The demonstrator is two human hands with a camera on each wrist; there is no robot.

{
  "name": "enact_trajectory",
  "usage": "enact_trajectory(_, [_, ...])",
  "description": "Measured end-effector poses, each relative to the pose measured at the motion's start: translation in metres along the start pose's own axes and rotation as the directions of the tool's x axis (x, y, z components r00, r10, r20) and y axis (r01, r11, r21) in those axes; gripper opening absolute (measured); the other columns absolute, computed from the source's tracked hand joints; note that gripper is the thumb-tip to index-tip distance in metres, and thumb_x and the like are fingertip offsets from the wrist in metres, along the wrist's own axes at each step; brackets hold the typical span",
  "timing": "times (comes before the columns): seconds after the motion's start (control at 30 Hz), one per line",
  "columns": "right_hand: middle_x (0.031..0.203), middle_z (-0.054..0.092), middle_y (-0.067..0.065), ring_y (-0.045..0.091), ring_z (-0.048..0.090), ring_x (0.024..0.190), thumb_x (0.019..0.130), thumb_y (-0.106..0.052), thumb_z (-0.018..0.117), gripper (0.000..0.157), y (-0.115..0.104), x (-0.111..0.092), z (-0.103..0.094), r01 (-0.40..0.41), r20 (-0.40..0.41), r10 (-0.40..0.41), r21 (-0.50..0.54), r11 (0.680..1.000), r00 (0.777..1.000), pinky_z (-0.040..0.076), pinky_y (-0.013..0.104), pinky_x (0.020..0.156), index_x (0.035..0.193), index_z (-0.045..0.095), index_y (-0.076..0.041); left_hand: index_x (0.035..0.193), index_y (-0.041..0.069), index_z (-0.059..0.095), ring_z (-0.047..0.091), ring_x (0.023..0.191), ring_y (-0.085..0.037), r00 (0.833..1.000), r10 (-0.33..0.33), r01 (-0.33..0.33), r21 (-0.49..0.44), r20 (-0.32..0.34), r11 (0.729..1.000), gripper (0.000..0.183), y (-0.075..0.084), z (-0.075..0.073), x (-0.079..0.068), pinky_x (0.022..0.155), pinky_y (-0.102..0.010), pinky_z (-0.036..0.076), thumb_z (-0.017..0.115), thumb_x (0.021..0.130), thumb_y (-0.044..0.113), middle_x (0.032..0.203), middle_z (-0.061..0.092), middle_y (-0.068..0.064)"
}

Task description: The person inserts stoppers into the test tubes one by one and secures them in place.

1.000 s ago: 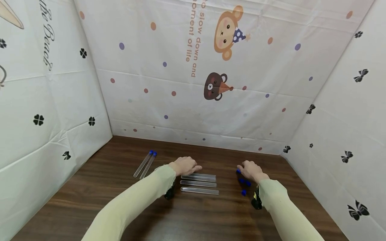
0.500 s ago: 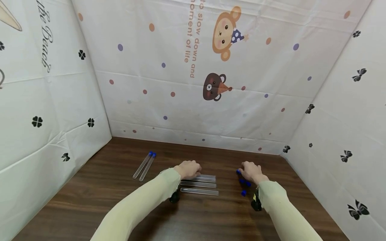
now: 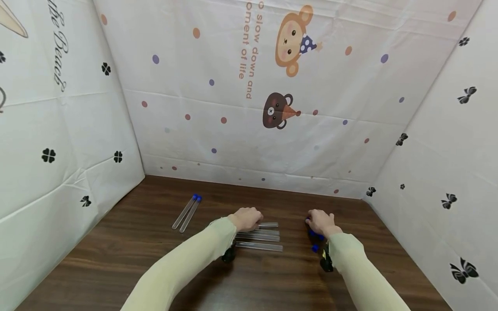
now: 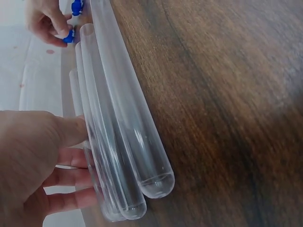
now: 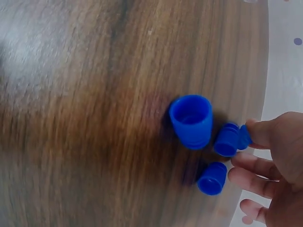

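My left hand [image 3: 245,219] grips the farthest of several clear, uncapped test tubes in the middle of the table. In the head view that test tube [image 3: 269,225] sticks out to the right of the fingers. The left wrist view has the thumb and fingers [image 4: 73,130] around it, partly hidden behind the nearer test tubes [image 4: 135,127]. Further right, my right hand [image 3: 320,221] pinches a small blue cap [image 5: 245,137] between thumb and finger. Beside it in the right wrist view stand a large-looking blue cap [image 5: 191,135] and two more, a cap [image 5: 227,141] and a cap [image 5: 212,178].
Two test tubes [image 3: 190,214] with blue caps lie side by side at the left of the dark wooden table [image 3: 268,285]. White printed sheets [image 3: 241,142] wall the table at the back and on both sides.
My left hand has moved right along the tubes and its fingers have closed on the farthest one, which has shifted slightly. My right fingers have closed on a blue cap.
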State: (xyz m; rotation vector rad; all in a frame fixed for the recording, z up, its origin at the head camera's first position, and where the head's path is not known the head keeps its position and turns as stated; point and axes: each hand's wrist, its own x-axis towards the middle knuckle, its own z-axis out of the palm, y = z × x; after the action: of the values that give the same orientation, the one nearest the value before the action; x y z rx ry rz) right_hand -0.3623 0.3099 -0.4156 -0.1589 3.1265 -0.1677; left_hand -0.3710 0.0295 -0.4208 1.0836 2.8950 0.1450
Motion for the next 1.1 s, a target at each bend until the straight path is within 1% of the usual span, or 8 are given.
enact_trajectory(0.17, [0.13, 0.059, 0.023, 0.042, 0.054, 0.118, 0.095, -0.015, 0.057, 0.034, -0.001, 0.0, 0.002, -0.007, 0.021, 0.007, -0.001, 1.0, 1.0, 0.033, 0.064, 0.093, 0.126, 0.059, 0.0, 0.092, 0.015, 0.069, 0.054, 0.069, -0.008, 1.0, 0.004, -0.004, 0.026, 0.007, 1.0, 0.003, 0.003, 0.0, 0.001, 0.061, -0.024, 0.043, 0.066, 0.091, 0.015, 0.084, 0.067, 0.003])
enact_trajectory(0.37, [0.126, 0.06, 0.024, 0.043, 0.056, 0.116, 0.092, -0.01, 0.061, 0.036, -0.001, -0.001, 0.001, 0.031, 0.017, -0.031, -0.011, 0.999, 0.999, 0.034, 0.065, 0.092, 0.126, 0.058, 0.003, 0.101, 0.017, 0.067, 0.063, 0.087, -0.013, 1.0, 0.02, -0.02, 0.063, -0.007, 0.998, 0.009, 0.001, -0.002, 0.001, 0.071, -0.027, 0.051, 0.065, 0.092, 0.016, 0.096, 0.067, 0.002])
enact_trajectory(0.43, [0.119, 0.064, 0.023, 0.042, 0.059, 0.11, 0.091, -0.011, 0.062, 0.033, 0.0, -0.001, 0.001, 0.046, 0.007, -0.045, -0.021, 0.999, 0.999, 0.035, 0.063, 0.09, 0.122, 0.06, 0.002, 0.102, 0.018, 0.065, 0.063, 0.087, -0.012, 1.0, 0.02, -0.02, 0.054, -0.014, 0.998, 0.01, -0.001, -0.003, 0.0, 0.072, -0.027, 0.051, 0.064, 0.093, 0.016, 0.098, 0.068, 0.002])
enact_trajectory(0.57, [0.107, 0.068, 0.018, 0.037, 0.063, 0.098, 0.089, -0.013, 0.065, 0.029, 0.001, -0.001, -0.001, 0.062, -0.034, -0.063, -0.039, 0.997, 0.997, 0.04, 0.061, 0.085, 0.115, 0.062, 0.001, 0.108, 0.019, 0.061, 0.064, 0.078, -0.011, 0.999, 0.01, -0.009, 0.05, -0.031, 0.999, 0.015, -0.007, -0.004, -0.002, 0.066, -0.025, 0.051, 0.062, 0.094, 0.015, 0.097, 0.069, 0.002])
enact_trajectory(0.67, [0.099, 0.068, 0.016, 0.033, 0.064, 0.089, 0.088, -0.014, 0.066, 0.025, 0.003, -0.001, -0.003, 0.074, -0.072, -0.076, -0.036, 0.997, 0.994, 0.045, 0.057, 0.079, 0.108, 0.062, 0.001, 0.119, 0.018, 0.058, 0.064, 0.074, -0.011, 0.999, 0.004, -0.002, 0.052, -0.042, 0.999, 0.026, -0.011, -0.006, -0.005, 0.062, -0.025, 0.049, 0.061, 0.094, 0.01, 0.094, 0.071, 0.002])
enact_trajectory(0.8, [0.089, 0.066, 0.011, 0.026, 0.062, 0.078, 0.089, -0.013, 0.065, 0.016, 0.004, -0.003, -0.008, 0.094, -0.124, -0.091, 0.023, 0.995, 0.988, 0.049, 0.05, 0.071, 0.099, 0.061, -0.001, 0.131, 0.018, 0.056, 0.067, 0.087, -0.012, 0.998, 0.004, -0.001, 0.046, -0.061, 0.999, 0.045, -0.015, -0.011, -0.009, 0.073, -0.027, 0.053, 0.058, 0.092, -0.003, 0.1, 0.072, 0.002])
enact_trajectory(0.9, [0.091, 0.067, 0.014, 0.027, 0.064, 0.079, 0.09, -0.011, 0.062, 0.017, 0.005, -0.005, -0.013, 0.113, -0.165, -0.101, 0.064, 0.992, 0.981, 0.051, 0.049, 0.071, 0.101, 0.063, 0.001, 0.132, 0.02, 0.058, 0.066, 0.095, -0.015, 0.996, 0.014, -0.009, 0.056, -0.083, 0.998, 0.048, -0.019, -0.016, -0.012, 0.079, -0.029, 0.054, 0.057, 0.091, -0.006, 0.111, 0.069, -0.001])
enact_trajectory(1.1, [0.1, 0.069, 0.019, 0.03, 0.065, 0.085, 0.094, -0.008, 0.056, 0.021, 0.001, -0.007, -0.028, 0.162, -0.188, -0.134, 0.138, 0.977, 0.973, 0.052, 0.047, 0.073, 0.108, 0.065, 0.004, 0.13, 0.023, 0.059, 0.064, 0.09, -0.016, 0.992, 0.028, -0.016, 0.096, -0.126, 0.995, 0.043, -0.025, -0.027, -0.017, 0.072, -0.028, 0.054, 0.057, 0.094, 0.001, 0.114, 0.064, -0.003])
